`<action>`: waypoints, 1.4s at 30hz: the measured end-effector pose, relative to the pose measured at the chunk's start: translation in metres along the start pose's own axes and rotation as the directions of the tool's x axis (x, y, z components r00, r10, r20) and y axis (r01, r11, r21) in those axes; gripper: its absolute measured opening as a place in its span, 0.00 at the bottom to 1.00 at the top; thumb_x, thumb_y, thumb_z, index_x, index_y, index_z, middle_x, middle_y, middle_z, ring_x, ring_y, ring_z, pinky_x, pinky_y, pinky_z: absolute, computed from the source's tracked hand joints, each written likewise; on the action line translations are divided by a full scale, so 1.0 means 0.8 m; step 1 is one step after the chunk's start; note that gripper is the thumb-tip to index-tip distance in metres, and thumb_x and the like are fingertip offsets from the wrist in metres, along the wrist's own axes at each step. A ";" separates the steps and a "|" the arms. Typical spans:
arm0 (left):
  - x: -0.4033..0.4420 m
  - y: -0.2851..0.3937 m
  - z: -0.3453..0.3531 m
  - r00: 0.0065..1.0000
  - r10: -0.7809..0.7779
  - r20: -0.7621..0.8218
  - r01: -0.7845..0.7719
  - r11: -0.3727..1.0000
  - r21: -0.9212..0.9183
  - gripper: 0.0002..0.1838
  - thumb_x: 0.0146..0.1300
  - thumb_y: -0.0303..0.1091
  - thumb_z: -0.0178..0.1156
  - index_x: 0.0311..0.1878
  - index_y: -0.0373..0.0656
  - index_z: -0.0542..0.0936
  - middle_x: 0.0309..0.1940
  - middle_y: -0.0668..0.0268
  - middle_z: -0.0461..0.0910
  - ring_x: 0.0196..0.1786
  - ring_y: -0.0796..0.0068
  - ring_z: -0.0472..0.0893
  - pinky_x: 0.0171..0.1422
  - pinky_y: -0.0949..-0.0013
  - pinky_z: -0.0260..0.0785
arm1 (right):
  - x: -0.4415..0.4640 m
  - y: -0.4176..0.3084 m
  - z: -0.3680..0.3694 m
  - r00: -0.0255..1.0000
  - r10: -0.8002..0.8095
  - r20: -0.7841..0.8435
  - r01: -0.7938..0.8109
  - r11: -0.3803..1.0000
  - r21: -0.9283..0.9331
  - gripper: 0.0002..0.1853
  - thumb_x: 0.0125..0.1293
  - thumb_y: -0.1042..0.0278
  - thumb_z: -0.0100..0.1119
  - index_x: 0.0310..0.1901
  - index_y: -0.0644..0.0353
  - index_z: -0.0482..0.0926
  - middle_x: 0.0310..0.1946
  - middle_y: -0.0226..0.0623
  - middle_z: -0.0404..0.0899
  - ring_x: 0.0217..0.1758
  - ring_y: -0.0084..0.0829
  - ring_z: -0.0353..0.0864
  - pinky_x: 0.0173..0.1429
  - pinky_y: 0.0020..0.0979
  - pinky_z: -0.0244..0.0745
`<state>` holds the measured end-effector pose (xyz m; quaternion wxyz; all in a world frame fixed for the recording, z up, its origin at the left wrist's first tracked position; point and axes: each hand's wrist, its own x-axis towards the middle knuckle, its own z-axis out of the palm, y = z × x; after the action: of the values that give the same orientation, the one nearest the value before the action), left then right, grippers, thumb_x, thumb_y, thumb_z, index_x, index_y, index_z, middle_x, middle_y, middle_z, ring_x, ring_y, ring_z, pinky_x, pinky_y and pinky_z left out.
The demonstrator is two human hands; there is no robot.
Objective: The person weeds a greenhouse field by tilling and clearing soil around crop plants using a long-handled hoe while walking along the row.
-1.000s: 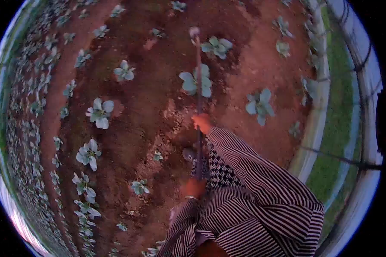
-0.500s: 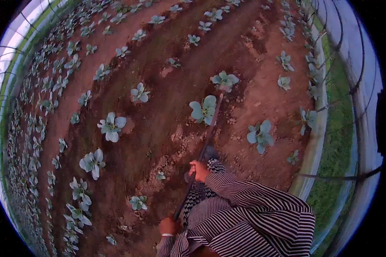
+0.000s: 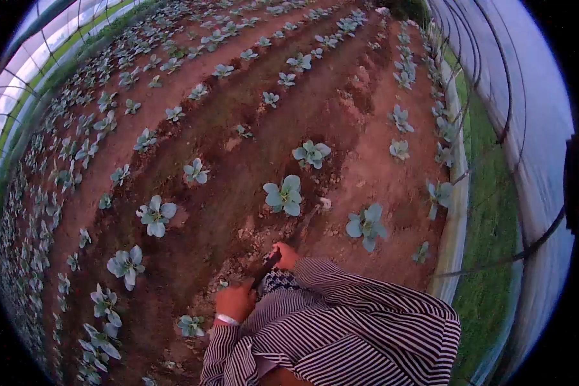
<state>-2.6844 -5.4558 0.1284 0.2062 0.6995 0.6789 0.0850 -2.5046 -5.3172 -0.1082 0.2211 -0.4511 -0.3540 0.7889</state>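
Both my hands grip the dark handle of a long-handled hoe [image 3: 266, 270], which slants up and away from me toward the soil. Closed round the handle at the lower left is my left hand [image 3: 235, 301], with a white band at its wrist. My right hand [image 3: 285, 256] wraps the handle farther forward. Beyond it the shaft is blurred, and the head is hard to make out near a pale lump [image 3: 325, 203]. A leafy cabbage plant [image 3: 284, 195] grows just left of that end, and another cabbage plant [image 3: 367, 226] stands to its right.
Rows of young plants run across the reddish-brown soil [image 3: 238, 186]. A small plant [image 3: 191, 325] grows close to my left arm. On the right, a pale low border [image 3: 458, 238], a grass strip [image 3: 489, 257] and dark curved hoops [image 3: 537, 244] edge the bed.
The hoe has been drawn back toward me from beside the farther cabbage plant. My left hand has moved up and nearer my right hand. The view has tilted upward, showing more distant rows.
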 end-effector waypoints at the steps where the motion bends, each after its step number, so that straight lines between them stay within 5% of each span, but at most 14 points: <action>1: 0.010 0.008 0.003 0.999 0.013 -0.046 -0.014 1.000 -0.007 0.17 0.49 0.38 0.54 0.43 0.45 0.73 0.23 0.57 0.76 0.23 0.59 0.76 0.25 0.58 0.68 | -0.002 -0.001 -0.011 0.994 -0.071 0.084 0.079 0.992 -0.097 0.21 0.45 0.80 0.56 0.42 0.64 0.62 0.32 0.35 0.71 0.41 0.29 0.71 0.47 0.32 0.67; 2: 0.017 0.015 0.005 0.996 0.027 -0.087 -0.028 1.000 -0.012 0.16 0.49 0.39 0.54 0.43 0.45 0.74 0.21 0.57 0.76 0.22 0.59 0.76 0.24 0.59 0.68 | -0.004 -0.003 -0.021 0.990 -0.107 0.087 0.115 0.989 -0.094 0.20 0.45 0.80 0.56 0.42 0.64 0.62 0.32 0.35 0.71 0.42 0.29 0.71 0.48 0.31 0.66; 3: 0.022 0.023 0.002 0.993 0.037 -0.109 -0.039 0.999 -0.018 0.16 0.49 0.39 0.54 0.42 0.45 0.74 0.20 0.58 0.76 0.21 0.60 0.76 0.24 0.59 0.68 | -0.004 -0.007 -0.031 0.954 -0.247 0.170 0.299 0.827 -0.476 0.20 0.45 0.79 0.56 0.42 0.64 0.62 0.31 0.35 0.71 0.40 0.29 0.71 0.48 0.30 0.65; 4: 0.027 0.033 -0.006 0.990 0.057 -0.128 -0.060 0.998 -0.018 0.16 0.49 0.40 0.54 0.41 0.45 0.74 0.19 0.58 0.76 0.20 0.60 0.76 0.24 0.60 0.68 | -0.006 -0.014 -0.039 0.891 -0.380 0.248 0.423 0.494 -0.760 0.19 0.45 0.78 0.56 0.41 0.64 0.62 0.30 0.34 0.71 0.39 0.29 0.71 0.48 0.29 0.65; 7: 0.050 0.051 -0.021 0.994 0.050 -0.097 -0.052 0.998 -0.017 0.15 0.49 0.41 0.54 0.39 0.45 0.75 0.17 0.58 0.76 0.20 0.60 0.76 0.24 0.60 0.68 | 0.015 -0.001 -0.051 0.809 -0.533 0.248 0.571 0.612 -0.547 0.13 0.46 0.81 0.51 0.36 0.63 0.65 0.34 0.38 0.68 0.33 0.29 0.66 0.47 0.28 0.64; 8: 0.054 0.054 -0.020 0.997 0.036 -0.064 -0.037 0.999 -0.019 0.15 0.49 0.42 0.55 0.38 0.45 0.75 0.18 0.58 0.76 0.21 0.59 0.76 0.24 0.59 0.68 | 0.032 0.004 -0.062 0.920 -0.326 0.215 0.384 0.655 -0.651 0.15 0.47 0.80 0.51 0.39 0.63 0.64 0.36 0.37 0.67 0.33 0.28 0.64 0.50 0.22 0.59; 13: 0.072 0.098 -0.054 0.990 -0.049 0.134 0.043 0.998 0.051 0.15 0.47 0.42 0.57 0.39 0.48 0.75 0.22 0.56 0.76 0.25 0.57 0.77 0.28 0.58 0.69 | 0.053 0.017 -0.082 0.994 -0.017 0.110 0.010 0.998 0.069 0.04 0.56 0.73 0.48 0.34 0.60 0.65 0.35 0.34 0.64 0.33 0.27 0.65 0.37 0.29 0.64; 16: 0.068 0.092 -0.042 0.999 0.036 0.022 -0.037 0.998 0.046 0.15 0.46 0.42 0.58 0.38 0.48 0.76 0.22 0.56 0.76 0.26 0.58 0.77 0.29 0.59 0.69 | 0.044 -0.020 -0.068 0.925 0.380 0.009 -0.339 0.815 0.470 0.07 0.58 0.66 0.47 0.31 0.60 0.66 0.57 0.33 0.51 0.33 0.30 0.58 0.33 0.32 0.61; 19: 0.079 0.107 -0.057 0.999 0.048 0.024 -0.049 0.999 0.021 0.16 0.50 0.46 0.56 0.38 0.47 0.76 0.23 0.57 0.77 0.26 0.58 0.77 0.30 0.59 0.69 | 0.066 -0.003 -0.086 0.929 0.365 0.062 -0.335 0.758 0.559 0.08 0.56 0.68 0.51 0.35 0.60 0.65 0.57 0.33 0.51 0.36 0.30 0.59 0.36 0.33 0.62; 23: 0.088 0.105 -0.056 1.000 0.030 0.002 -0.030 0.999 -0.025 0.16 0.46 0.43 0.59 0.38 0.47 0.76 0.21 0.57 0.76 0.24 0.59 0.77 0.28 0.61 0.69 | 0.051 -0.012 -0.082 1.000 0.006 -0.018 -0.002 0.968 0.251 0.12 0.57 0.65 0.50 0.19 0.58 0.67 0.18 0.34 0.69 0.26 0.29 0.69 0.33 0.29 0.67; 26: 0.093 0.109 -0.069 0.998 0.054 -0.018 -0.055 0.996 -0.067 0.18 0.47 0.44 0.59 0.40 0.47 0.76 0.21 0.56 0.76 0.24 0.60 0.77 0.27 0.61 0.69 | 0.071 0.016 -0.090 0.968 -0.253 0.008 0.251 0.964 0.091 0.06 0.55 0.70 0.53 0.31 0.61 0.68 0.25 0.35 0.70 0.32 0.28 0.71 0.39 0.30 0.68; 30: 0.109 0.125 -0.118 0.979 0.067 0.194 -0.038 0.988 -0.150 0.22 0.48 0.47 0.58 0.44 0.45 0.73 0.21 0.55 0.76 0.25 0.59 0.77 0.29 0.60 0.69 | -0.018 -0.087 -0.058 0.829 -0.549 0.108 0.514 0.669 -0.537 0.21 0.50 0.77 0.57 0.45 0.64 0.61 0.33 0.37 0.70 0.36 0.28 0.71 0.44 0.30 0.68; 34: 0.106 0.113 -0.163 0.909 0.373 0.184 -0.316 0.907 -0.278 0.25 0.50 0.49 0.57 0.47 0.43 0.70 0.23 0.54 0.76 0.28 0.55 0.77 0.33 0.58 0.69 | -0.077 -0.124 -0.015 0.623 -0.782 0.033 0.693 0.532 -0.486 0.24 0.48 0.78 0.58 0.47 0.64 0.60 0.33 0.36 0.69 0.36 0.27 0.71 0.42 0.29 0.68; 42: 0.033 0.180 -0.359 0.779 0.591 0.209 -0.625 0.757 0.191 0.17 0.49 0.40 0.55 0.39 0.39 0.71 0.26 0.52 0.75 0.33 0.52 0.76 0.34 0.57 0.68 | -0.174 -0.140 0.044 0.692 -0.721 -0.017 0.637 0.623 -0.454 0.10 0.55 0.70 0.51 0.37 0.66 0.68 0.24 0.34 0.71 0.28 0.29 0.70 0.38 0.32 0.69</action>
<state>-2.6655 -5.3792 0.4411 0.1235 0.9063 0.4039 0.0133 -2.4632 -5.3499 0.0658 0.4369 -0.3947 -0.6331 0.5025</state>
